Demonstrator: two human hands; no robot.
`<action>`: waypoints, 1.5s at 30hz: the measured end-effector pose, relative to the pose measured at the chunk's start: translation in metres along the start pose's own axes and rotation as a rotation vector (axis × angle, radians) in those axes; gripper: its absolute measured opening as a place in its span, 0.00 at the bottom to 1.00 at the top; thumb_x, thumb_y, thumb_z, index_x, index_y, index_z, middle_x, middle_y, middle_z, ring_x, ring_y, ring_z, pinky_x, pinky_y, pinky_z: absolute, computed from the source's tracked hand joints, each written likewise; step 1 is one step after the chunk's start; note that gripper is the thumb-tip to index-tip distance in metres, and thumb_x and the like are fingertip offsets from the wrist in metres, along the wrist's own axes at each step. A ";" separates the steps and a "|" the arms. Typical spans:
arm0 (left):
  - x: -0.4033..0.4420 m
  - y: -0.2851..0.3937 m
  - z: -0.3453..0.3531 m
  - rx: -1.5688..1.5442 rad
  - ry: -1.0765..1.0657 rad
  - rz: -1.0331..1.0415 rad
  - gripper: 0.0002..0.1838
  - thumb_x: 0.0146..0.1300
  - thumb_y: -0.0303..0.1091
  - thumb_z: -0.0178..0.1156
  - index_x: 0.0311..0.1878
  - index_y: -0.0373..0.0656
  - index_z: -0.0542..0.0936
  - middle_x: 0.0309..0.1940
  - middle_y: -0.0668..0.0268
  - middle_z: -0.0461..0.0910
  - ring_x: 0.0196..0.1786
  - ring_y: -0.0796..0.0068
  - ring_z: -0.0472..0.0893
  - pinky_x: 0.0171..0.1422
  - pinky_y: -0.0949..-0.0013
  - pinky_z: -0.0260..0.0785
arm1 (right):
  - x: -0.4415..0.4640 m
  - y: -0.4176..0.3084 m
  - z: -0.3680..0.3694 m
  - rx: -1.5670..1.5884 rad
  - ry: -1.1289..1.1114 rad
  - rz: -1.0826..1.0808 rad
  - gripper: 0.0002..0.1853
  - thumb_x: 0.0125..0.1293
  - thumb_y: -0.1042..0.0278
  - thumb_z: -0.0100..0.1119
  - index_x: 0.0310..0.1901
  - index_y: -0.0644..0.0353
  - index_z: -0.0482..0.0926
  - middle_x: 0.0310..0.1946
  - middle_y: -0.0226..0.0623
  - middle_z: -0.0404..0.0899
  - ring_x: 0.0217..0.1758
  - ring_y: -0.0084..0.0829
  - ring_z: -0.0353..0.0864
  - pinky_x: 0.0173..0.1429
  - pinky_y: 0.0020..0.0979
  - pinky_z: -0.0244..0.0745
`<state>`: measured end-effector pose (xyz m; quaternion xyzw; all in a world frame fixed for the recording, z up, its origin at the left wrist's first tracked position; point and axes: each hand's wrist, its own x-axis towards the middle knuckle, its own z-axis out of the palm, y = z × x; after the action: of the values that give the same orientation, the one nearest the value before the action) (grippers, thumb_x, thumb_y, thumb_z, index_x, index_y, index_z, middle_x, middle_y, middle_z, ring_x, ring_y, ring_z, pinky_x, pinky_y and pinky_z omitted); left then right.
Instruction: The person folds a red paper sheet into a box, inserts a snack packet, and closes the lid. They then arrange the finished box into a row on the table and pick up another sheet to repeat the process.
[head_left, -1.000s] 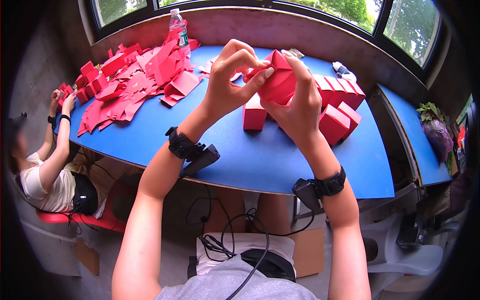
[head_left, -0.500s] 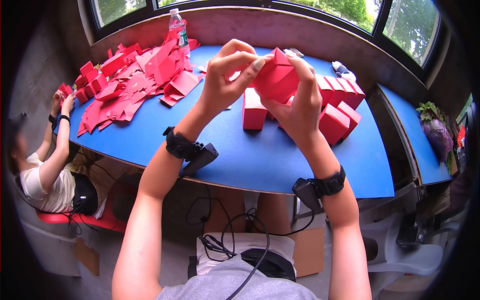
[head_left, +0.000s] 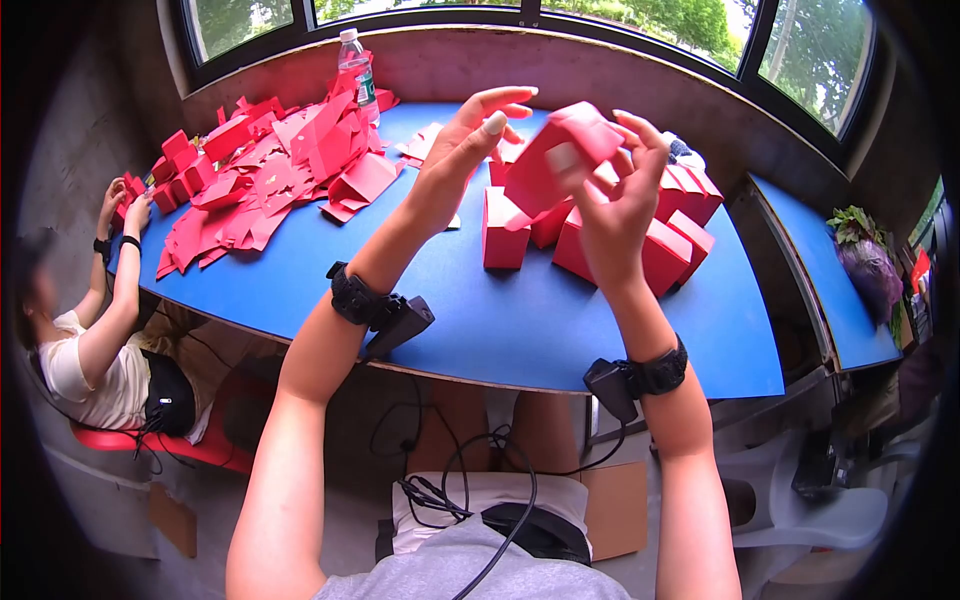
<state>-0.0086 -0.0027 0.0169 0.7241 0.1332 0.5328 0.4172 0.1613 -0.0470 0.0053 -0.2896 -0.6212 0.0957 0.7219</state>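
- Windows (head_left: 650, 30) curve across the top of the frame above a dull wall, and a blue desk (head_left: 430, 285) spans the middle, carrying red paper at upper left and red boxes right of centre.
- Right of centre in the upper frame, a red paper box (head_left: 535, 170) is lifted off the desk in the right hand (head_left: 615, 220), whose thumb lies on the near face while the fingers bend round the right side, grasping it.
- At upper centre, the left hand (head_left: 450, 170) is released: its fingers are parted and bent toward the held box, with a gap between and nothing in their grasp.
- Several sides of the held box have shape, so it looks largely formed; blur hides whether every flap is closed.
- Already shaped, by the look of them, are the grouped boxes (head_left: 690, 190) right of centre and a standing box (head_left: 504, 235) at their left; the right hand hides part of the group, so a count is uncertain.
- Seemingly unshaped is much of the paper pile (head_left: 265, 190) at upper left, flat or half-folded pieces lying before a bottle (head_left: 350, 60).
- Far left, a co-worker's hands (head_left: 137, 208) are at small red pieces.
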 end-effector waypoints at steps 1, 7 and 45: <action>0.000 -0.001 0.001 -0.002 0.000 0.000 0.32 0.64 0.53 0.53 0.64 0.42 0.65 0.57 0.62 0.70 0.56 0.73 0.71 0.60 0.69 0.62 | 0.003 0.007 -0.004 0.314 -0.006 0.172 0.25 0.61 0.61 0.62 0.54 0.60 0.63 0.47 0.37 0.72 0.47 0.32 0.79 0.47 0.30 0.79; -0.001 -0.007 0.003 0.424 -0.183 0.166 0.49 0.47 0.52 0.70 0.69 0.45 0.57 0.67 0.61 0.58 0.66 0.62 0.64 0.65 0.59 0.61 | 0.012 0.020 -0.013 0.915 -0.050 0.723 0.21 0.70 0.49 0.37 0.52 0.57 0.67 0.44 0.38 0.77 0.47 0.30 0.80 0.47 0.31 0.80; 0.001 -0.012 -0.008 0.694 0.082 -0.002 0.22 0.55 0.34 0.61 0.54 0.39 0.73 0.49 0.59 0.74 0.37 0.77 0.76 0.46 0.70 0.73 | -0.001 0.004 0.003 -0.445 -0.315 -0.170 0.28 0.66 0.56 0.53 0.54 0.78 0.70 0.52 0.65 0.71 0.60 0.53 0.71 0.61 0.40 0.67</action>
<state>-0.0121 0.0087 0.0093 0.8007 0.3239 0.4839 0.1408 0.1592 -0.0434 0.0021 -0.3692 -0.7536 -0.0599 0.5405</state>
